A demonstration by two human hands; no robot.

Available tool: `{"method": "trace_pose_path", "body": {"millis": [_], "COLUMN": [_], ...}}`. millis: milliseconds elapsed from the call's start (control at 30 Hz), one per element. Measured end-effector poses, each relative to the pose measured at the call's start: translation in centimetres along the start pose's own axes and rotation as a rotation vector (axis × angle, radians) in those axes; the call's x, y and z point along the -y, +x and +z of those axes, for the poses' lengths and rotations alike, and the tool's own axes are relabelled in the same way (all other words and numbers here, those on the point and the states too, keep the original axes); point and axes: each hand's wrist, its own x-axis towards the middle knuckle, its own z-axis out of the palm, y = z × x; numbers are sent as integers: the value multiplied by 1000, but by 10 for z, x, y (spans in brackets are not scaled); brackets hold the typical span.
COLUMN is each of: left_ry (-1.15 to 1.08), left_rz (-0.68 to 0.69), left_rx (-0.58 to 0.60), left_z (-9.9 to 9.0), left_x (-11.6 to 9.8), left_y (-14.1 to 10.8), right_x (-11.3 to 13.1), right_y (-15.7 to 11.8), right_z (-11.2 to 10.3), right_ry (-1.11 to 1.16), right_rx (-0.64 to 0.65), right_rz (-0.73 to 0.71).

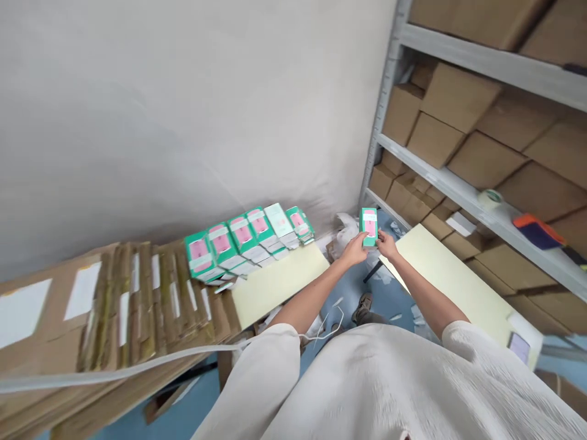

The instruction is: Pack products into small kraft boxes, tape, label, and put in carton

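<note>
Between my hands, out over the gap between two tables, is a small green box [369, 227] with a pink picture and a pale label across it. My left hand [356, 249] grips its lower left side, fingers closed. On the lower right side, my right hand [386, 243] pinches the box. Similar green and pink boxes [220, 240] stand in rows of stacks on the cream table [279, 280] to the left. One stack there has a white box [278, 220] on top.
Flattened cardboard [151, 305] is packed at the left, with a white cable [137, 370] crossing it. Metal shelves [458, 183] of brown cartons rise at the right, holding a tape roll [490, 197]. A phone [519, 347] lies on the right table [454, 275]. Plastic wrap [346, 231] lies beyond.
</note>
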Motion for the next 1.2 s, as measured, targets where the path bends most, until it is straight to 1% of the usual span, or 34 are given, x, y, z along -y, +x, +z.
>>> {"method": "trace_pose_path", "body": {"millis": [100,200,367,533,667,767,900,1000,1100,1200], "left_ry": [-25,-38,-25,-20,-29,-51,-96,-131,-177,-184], "left_rz": [54,109,167,181,152,128,109,105,115,104], "left_rx": [108,221,406,512,588,633,680,702,737,754], "left_z": [36,73,139,208,258,287,311,321,328,331], "left_x": [-30,-58,-100,-131,-145,-145,-134,-121,-109,-100], "left_y": [5,12,30,51,65,76,89,100,109,116], "right_x": [-22,-45,-88,-134,-170,-191,-210,-218,-224,-229], "right_y": [-36,-67,-109,-136,-150,-155,-151,-144,-139,-141], "right_z": [-44,-84,-144,-199,-231,-245,-251,-248,-243,-235], "right_ry": [22,23,13,21,9,3,-15,-14,8,26], "right_rx": [-123,-242,-404,-484,-499,-507,-504,-507,-504,-512], "right_rz": [77,140,253,354,406,470,523,520,510,555]}}
